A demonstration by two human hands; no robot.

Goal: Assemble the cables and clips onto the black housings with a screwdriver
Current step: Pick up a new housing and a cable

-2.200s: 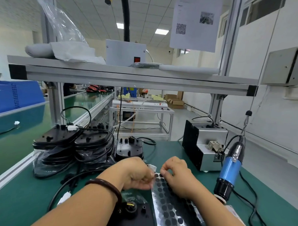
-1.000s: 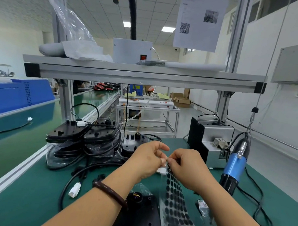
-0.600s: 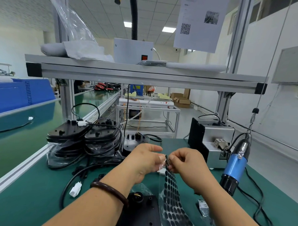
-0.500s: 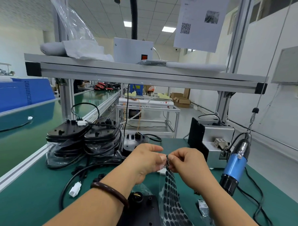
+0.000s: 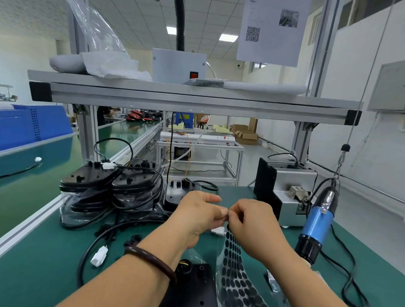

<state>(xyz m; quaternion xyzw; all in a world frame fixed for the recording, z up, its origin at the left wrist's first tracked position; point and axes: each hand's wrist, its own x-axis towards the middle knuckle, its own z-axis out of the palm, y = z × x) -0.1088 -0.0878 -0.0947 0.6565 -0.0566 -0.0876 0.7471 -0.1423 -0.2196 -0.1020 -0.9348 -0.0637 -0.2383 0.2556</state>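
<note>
1. The dotted sheet (image 5: 233, 264) is now hanging raised from both hands, whereas two seconds ago it was lying flat on the counter (image 5: 32, 262) with the hands lower
2. Nearest, a black housing (image 5: 192, 288) is lying on the counter beneath the left forearm, with the sheet's lower end trailing just beside it
3. A dark bracelet (image 5: 152, 260) is circling the left wrist, and a black cable (image 5: 88, 248) with a white connector (image 5: 99, 257) is curving across the counter to the left
4. The left hand (image 5: 195, 212) is pinching the sheet's top edge in a narrow grip, its index finger sticking out straight
5. The right hand (image 5: 252, 221) is pinching the same edge with curled fingers, its grip touching the left one
6. The blue screwdriver (image 5: 317, 224) is hanging from a line at the right, untouched
7. Farther back, stacked housings (image 5: 108, 180) looped with cables are sitting at the left and a grey machine (image 5: 287, 190) at the right, under the shelf (image 5: 198, 100)
</note>
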